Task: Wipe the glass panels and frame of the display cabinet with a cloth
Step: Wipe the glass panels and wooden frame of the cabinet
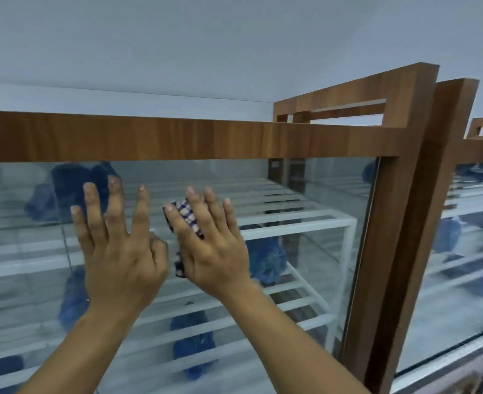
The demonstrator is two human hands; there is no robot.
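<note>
The display cabinet has a brown wooden frame [177,140] and a large glass panel [314,251] that fills the middle of the head view. My left hand [118,251] lies flat against the glass with its fingers spread and straight. Just right of it, my right hand [209,245] presses a blue-and-white checked cloth [189,216] onto the glass with straight fingers. The cloth shows between the fingers and below the palm; most of it is hidden under the hand.
Behind the glass, white slatted shelves [300,220] carry several folded blue garments [265,257]. A wooden upright [388,251] closes the panel on the right, with a second cabinet [473,223] beyond it. Pale wall and ceiling lie above.
</note>
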